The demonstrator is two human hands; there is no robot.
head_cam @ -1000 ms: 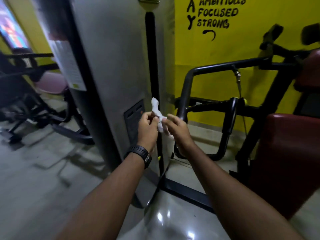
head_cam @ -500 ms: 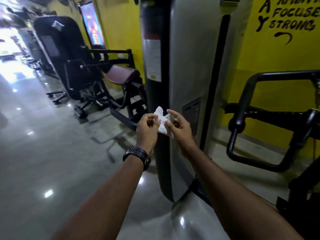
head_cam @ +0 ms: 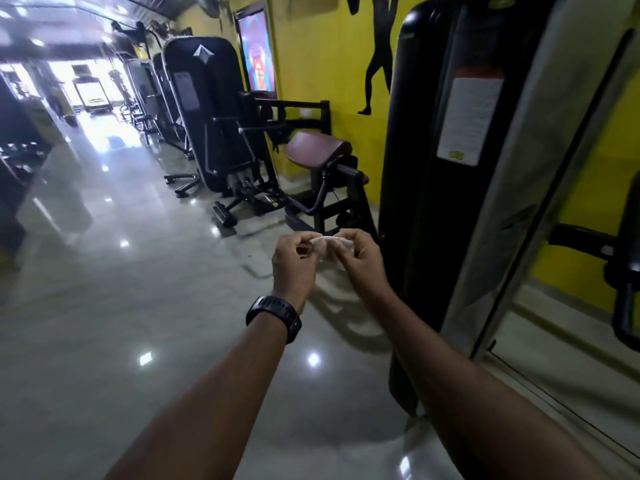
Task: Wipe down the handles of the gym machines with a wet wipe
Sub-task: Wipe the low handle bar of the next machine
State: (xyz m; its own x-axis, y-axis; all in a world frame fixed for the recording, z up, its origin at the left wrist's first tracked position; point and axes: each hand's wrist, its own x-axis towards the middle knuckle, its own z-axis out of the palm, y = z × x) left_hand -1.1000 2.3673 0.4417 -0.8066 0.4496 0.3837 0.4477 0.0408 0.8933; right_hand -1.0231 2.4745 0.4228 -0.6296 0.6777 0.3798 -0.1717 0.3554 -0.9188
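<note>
Wet wipe [head_cam: 329, 242] is pinched between your two hands, in the air before you: your left hand [head_cam: 294, 263] holds one end with curled fingers, your right hand [head_cam: 360, 261] the other, and the wipe is bunched small between them. It touches no machine. Just to your right stands a tall weight column [head_cam: 433, 168]; further away is a machine with a brown pad [head_cam: 317, 147]. I judge no handle is being wiped now; which ones are already clean cannot be told, and that machine probably waits.
</note>
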